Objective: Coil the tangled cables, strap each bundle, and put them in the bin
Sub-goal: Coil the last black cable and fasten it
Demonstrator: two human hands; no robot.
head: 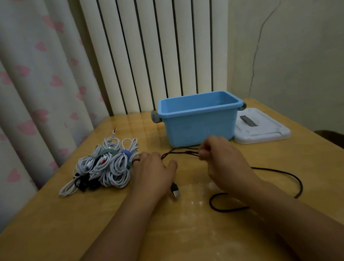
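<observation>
Black cable (260,170): slack tail loops on table (93,241) under and right of your right forearm, USB plug lies by left wrist. Doubled strands run left-right between hands. Right hand (221,156) pinches strands, fingers curled. Left hand (153,168) holds other end; grip partly hidden. White cable pile (105,164) just left of left hand. Blue bin (200,118) straight beyond, looks empty; lid (261,127) beside it.

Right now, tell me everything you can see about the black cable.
The black cable is thin, dark and cord-like. Several strands stretch taut between the left hand and the right hand, just in front of the blue bin. Its USB plug lies on the wooden table; the slack loops loosely beside the right forearm.
</observation>
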